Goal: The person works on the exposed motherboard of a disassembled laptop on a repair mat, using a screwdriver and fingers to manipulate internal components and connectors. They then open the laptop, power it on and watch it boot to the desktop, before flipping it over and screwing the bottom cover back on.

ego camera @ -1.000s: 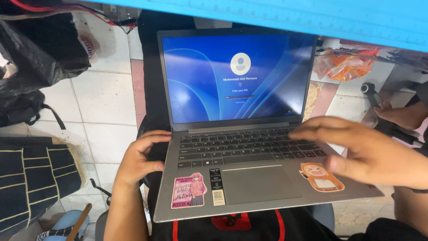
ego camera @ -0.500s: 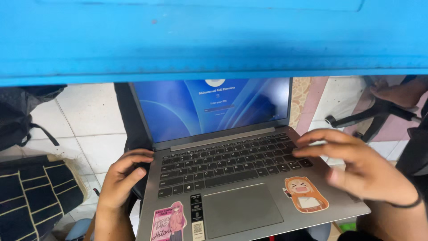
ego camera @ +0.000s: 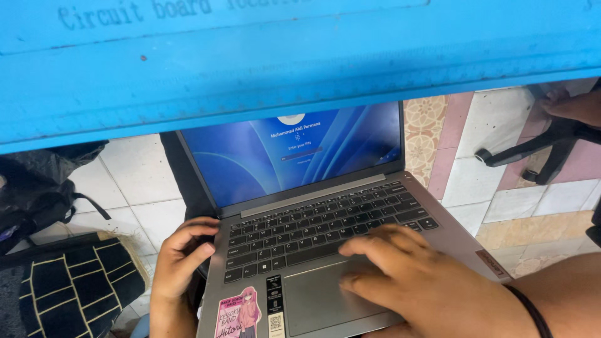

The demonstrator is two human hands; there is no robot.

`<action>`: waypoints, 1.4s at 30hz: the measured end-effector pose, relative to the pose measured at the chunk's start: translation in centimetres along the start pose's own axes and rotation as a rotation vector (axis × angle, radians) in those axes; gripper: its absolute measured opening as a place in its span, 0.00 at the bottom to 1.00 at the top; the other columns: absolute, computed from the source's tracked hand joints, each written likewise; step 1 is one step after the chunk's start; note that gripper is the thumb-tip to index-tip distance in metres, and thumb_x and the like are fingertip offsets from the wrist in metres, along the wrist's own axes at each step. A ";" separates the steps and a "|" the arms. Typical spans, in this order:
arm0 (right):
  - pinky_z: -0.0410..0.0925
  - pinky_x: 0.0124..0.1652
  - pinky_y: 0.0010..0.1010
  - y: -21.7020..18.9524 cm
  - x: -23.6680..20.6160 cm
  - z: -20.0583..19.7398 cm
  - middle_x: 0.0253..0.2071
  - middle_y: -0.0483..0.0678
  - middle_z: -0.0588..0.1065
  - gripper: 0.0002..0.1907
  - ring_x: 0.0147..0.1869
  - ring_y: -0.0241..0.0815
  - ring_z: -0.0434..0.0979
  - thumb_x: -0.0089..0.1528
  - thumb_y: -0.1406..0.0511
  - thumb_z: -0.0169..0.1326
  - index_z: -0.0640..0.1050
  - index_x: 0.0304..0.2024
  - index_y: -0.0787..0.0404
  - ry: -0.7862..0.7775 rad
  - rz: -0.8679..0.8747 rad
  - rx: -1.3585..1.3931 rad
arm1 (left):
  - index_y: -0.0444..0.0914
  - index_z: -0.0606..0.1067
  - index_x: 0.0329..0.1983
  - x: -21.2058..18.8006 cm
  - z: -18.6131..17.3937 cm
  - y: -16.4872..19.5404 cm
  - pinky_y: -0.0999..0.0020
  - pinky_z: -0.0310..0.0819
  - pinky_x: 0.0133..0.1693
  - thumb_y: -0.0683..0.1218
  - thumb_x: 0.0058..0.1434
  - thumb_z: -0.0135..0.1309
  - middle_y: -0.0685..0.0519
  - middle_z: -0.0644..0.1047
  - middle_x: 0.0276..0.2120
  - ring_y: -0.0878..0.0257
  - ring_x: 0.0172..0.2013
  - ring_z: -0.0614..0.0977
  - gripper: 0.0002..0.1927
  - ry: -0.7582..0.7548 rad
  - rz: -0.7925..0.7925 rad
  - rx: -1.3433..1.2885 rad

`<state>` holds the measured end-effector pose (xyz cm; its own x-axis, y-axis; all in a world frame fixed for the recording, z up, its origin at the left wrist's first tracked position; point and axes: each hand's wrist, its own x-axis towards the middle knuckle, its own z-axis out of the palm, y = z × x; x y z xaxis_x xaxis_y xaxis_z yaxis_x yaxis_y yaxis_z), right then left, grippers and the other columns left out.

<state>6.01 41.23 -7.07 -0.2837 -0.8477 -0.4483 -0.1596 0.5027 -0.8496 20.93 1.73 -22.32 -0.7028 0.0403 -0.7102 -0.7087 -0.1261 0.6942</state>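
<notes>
laptop (ego camera: 325, 250) under right hand (ego camera: 413, 275), left hand (ego camera: 178, 260) gripping edge

A home floor — worn patterned tiles (ego camera: 432, 125), bags (ego camera: 37, 188), a blue table edge (ego camera: 300, 62).

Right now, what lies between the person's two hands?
In the head view, the laptop's keyboard and the touchpad lie between the left hand and the right hand.

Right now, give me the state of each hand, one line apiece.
Left hand: fingers curled, gripping the left edge of the laptop.
Right hand: open, holding nothing, fingers resting on the keyboard.
</notes>
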 end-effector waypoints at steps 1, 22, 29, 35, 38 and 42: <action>0.62 0.61 0.50 -0.1 0.1 -0.1 0.68 0.52 0.63 0.27 0.71 0.63 0.61 0.55 0.51 0.63 0.77 0.54 0.52 0.003 0.007 0.022 | 0.31 0.80 0.46 0.0 -0.1 0.1 0.63 0.72 0.54 0.39 0.56 0.61 0.44 0.77 0.56 0.57 0.53 0.79 0.14 -0.003 0.012 -0.005; 0.57 0.65 0.51 -1.4 0.5 -1.7 0.53 0.50 0.70 0.20 0.60 0.57 0.70 0.58 0.53 0.61 0.80 0.46 0.58 0.204 -0.152 0.035 | 0.29 0.80 0.47 0.1 0.3 0.5 0.60 0.72 0.55 0.40 0.58 0.60 0.41 0.77 0.56 0.54 0.54 0.79 0.14 0.007 -0.015 -0.069; 0.55 0.67 0.51 -1.6 0.4 -1.3 0.53 0.49 0.71 0.19 0.60 0.53 0.71 0.62 0.52 0.59 0.81 0.48 0.56 0.146 -0.101 0.076 | 0.29 0.80 0.47 0.0 0.3 0.6 0.61 0.71 0.57 0.40 0.58 0.59 0.41 0.78 0.56 0.54 0.55 0.79 0.14 0.004 0.013 -0.054; 0.55 0.66 0.50 -1.3 0.3 -1.2 0.53 0.49 0.71 0.22 0.60 0.52 0.72 0.61 0.53 0.60 0.81 0.51 0.58 0.168 -0.101 0.057 | 0.29 0.80 0.47 0.0 0.3 0.6 0.62 0.70 0.57 0.41 0.59 0.59 0.42 0.78 0.56 0.55 0.55 0.79 0.14 -0.011 0.035 -0.047; 0.55 0.67 0.52 -1.4 0.3 -1.2 0.55 0.50 0.71 0.21 0.61 0.52 0.72 0.61 0.52 0.61 0.80 0.50 0.57 0.143 -0.081 0.077 | 0.29 0.80 0.47 0.1 0.4 0.6 0.61 0.70 0.57 0.41 0.59 0.59 0.42 0.78 0.56 0.55 0.55 0.79 0.14 -0.014 0.042 -0.054; 0.60 0.62 0.47 -1.5 0.3 -1.2 0.57 0.50 0.70 0.25 0.64 0.59 0.67 0.57 0.53 0.63 0.79 0.54 0.56 0.176 -0.063 0.050 | 0.29 0.80 0.47 0.1 0.6 0.6 0.61 0.71 0.56 0.41 0.59 0.59 0.42 0.78 0.56 0.54 0.54 0.79 0.15 0.002 0.022 -0.070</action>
<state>5.08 40.42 -5.58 -0.4362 -0.8323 -0.3419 -0.1365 0.4368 -0.8892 20.39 2.20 -21.86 -0.7182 0.0348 -0.6950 -0.6868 -0.1960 0.6999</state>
